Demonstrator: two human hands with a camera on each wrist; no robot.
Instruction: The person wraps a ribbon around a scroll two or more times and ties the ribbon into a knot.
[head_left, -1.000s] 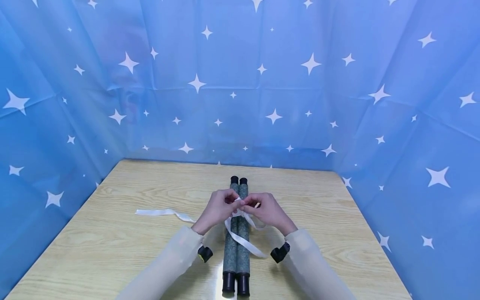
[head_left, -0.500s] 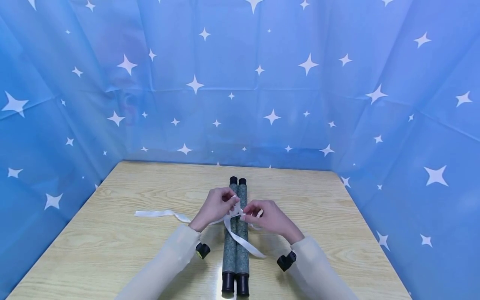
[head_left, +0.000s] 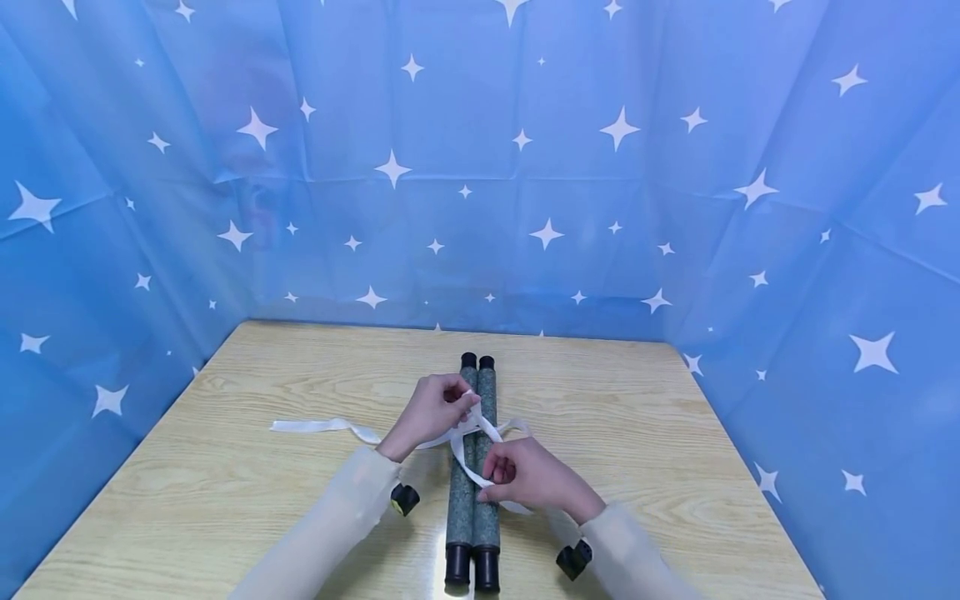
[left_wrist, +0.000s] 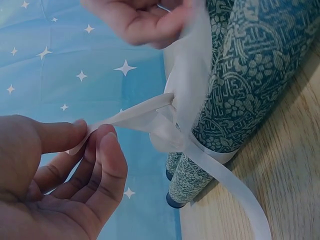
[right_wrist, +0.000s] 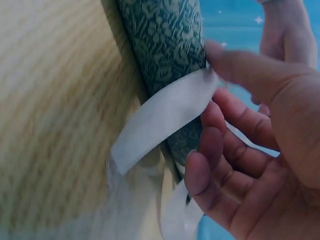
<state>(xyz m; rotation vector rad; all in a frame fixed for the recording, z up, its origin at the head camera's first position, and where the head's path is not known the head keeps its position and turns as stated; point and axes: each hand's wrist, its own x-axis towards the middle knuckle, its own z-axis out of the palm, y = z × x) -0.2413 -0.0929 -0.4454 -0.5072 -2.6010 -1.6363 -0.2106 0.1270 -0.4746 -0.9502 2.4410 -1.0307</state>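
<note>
Two dark green patterned scroll rolls (head_left: 460,512) with black end knobs lie side by side on the table, pointing away from me. A white ribbon (left_wrist: 225,180) wraps round them, gathered at a loose crossing on top. Beyond that crossing, my left hand (head_left: 429,417) pinches a folded piece of ribbon between thumb and forefinger and draws it up off the rolls. Nearer to me, my right hand (head_left: 538,477) pinches a ribbon tail (right_wrist: 162,120) a short way from its frayed end, close over the right roll. Its other fingers are loosely bent.
Another ribbon tail (head_left: 307,426) stretches out to the left on the wooden table (head_left: 225,500). A small ribbon loop (head_left: 517,427) sticks out right of the rolls. Blue star-printed cloth (head_left: 480,208) hangs behind the table and along both sides.
My right hand has left the spot beside my left fingers, moved down toward me and taken hold of the ribbon tail. My left hand stays nearly in place, still pinching ribbon.
</note>
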